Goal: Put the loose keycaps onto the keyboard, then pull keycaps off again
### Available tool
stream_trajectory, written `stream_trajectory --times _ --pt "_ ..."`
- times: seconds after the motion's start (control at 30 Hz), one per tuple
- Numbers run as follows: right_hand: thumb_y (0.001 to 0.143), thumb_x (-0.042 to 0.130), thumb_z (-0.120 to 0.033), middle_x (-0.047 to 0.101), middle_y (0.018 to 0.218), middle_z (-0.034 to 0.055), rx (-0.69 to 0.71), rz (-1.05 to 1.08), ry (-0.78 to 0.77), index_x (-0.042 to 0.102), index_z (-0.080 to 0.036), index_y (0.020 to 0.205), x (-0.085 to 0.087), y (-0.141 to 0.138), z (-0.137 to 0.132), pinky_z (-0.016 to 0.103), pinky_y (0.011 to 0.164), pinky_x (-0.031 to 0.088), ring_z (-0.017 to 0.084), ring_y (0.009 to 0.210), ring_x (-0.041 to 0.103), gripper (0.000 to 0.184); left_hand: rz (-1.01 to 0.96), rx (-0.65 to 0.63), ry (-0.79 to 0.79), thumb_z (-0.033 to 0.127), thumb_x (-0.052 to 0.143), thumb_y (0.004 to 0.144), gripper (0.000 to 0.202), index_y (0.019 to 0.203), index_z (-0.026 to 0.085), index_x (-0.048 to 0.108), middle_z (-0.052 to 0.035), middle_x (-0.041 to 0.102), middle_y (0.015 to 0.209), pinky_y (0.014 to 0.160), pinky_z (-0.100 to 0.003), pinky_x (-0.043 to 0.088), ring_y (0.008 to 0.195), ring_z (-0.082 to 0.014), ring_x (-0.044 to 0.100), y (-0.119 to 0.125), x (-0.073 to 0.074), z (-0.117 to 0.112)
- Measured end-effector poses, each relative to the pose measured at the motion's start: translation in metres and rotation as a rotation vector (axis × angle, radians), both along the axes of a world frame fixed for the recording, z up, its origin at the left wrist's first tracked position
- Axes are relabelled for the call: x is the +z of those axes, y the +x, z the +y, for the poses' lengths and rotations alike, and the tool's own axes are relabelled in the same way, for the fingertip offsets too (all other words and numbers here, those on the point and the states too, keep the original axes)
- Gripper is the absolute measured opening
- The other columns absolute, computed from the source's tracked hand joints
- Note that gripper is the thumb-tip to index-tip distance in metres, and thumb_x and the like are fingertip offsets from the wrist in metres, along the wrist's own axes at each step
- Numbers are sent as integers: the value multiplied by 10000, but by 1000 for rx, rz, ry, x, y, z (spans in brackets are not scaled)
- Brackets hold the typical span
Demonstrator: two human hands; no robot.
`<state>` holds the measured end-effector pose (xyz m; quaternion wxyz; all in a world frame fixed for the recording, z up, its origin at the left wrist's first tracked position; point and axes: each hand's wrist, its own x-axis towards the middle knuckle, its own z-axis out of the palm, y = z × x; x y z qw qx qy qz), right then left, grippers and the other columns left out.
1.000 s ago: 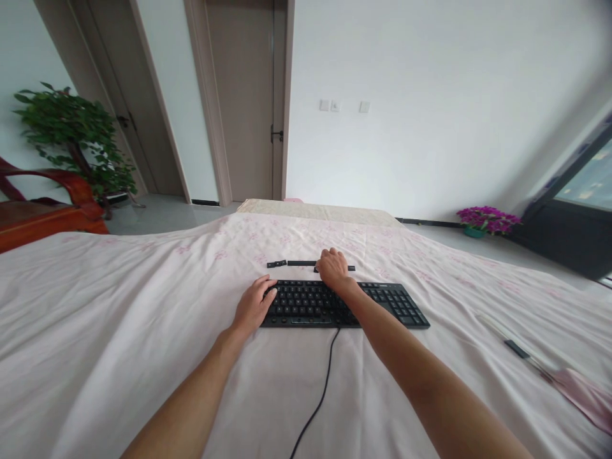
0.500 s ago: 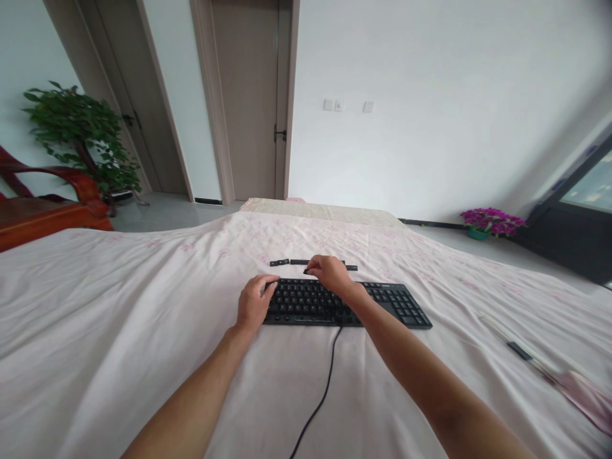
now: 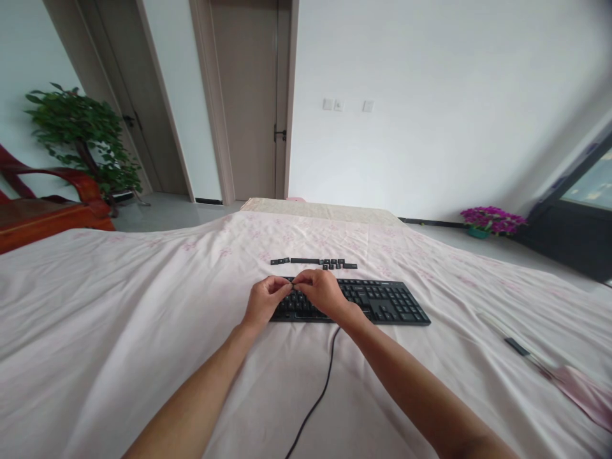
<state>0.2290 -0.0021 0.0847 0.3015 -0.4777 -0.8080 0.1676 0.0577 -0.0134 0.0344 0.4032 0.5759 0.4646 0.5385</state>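
A black keyboard lies on the cloth, its left part partly covered by my hands. Over its upper left keys my left hand and my right hand meet, fingertips pinched together. Between them is a small dark keycap, mostly hidden by the fingers. Beyond the keyboard lies a row of loose keycaps, with a long space bar in it and several more small keycaps to its right. One wider keycap ends the row.
The keyboard's black cable runs toward me over the pale flowered cloth. To the right lies a thin tool with a dark grip and pinkish end. A red wooden chair stands at the left, near a leafy plant.
My right hand has come back from the keycap row, down and left onto the keyboard. My left hand has moved slightly right, and their fingertips now meet. The keycaps behind are uncovered.
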Motion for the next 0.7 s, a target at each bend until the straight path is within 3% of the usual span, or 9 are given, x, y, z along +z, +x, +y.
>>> stream_trajectory --times 0.17,0.37,0.53,0.7 --pt "809 644 -270 718 895 12 -31 -85 127 729 -246 922 -4 0 -10 274 811 431 187 901 609 144 -61 -54 -53 424 689 715 292 830 158 652 -25 686 733 621 -250 479 670 -158 640 1 1 -1" --pt "893 564 -318 701 920 29 -38 -288 198 699 -254 1007 -5 1 -22 250 810 416 173 923 573 188 -98 -125 -120 413 706 701 318 883 163 627 -24 701 724 628 -253 483 670 -165 661 3 4 -4" --pt "917 524 -309 697 909 22 -41 -312 188 695 -266 996 -2 8 -26 241 791 411 169 916 571 193 -54 -161 -115 423 680 729 334 943 171 635 -39 722 762 689 -284 508 739 -194 685 3 7 -6" --pt "881 569 -306 703 952 12 -132 -226 128 705 -255 1002 -3 48 -16 267 830 418 182 933 586 188 101 48 59 440 565 821 312 979 185 651 -59 727 920 871 -335 487 907 -210 673 -11 -1 3"
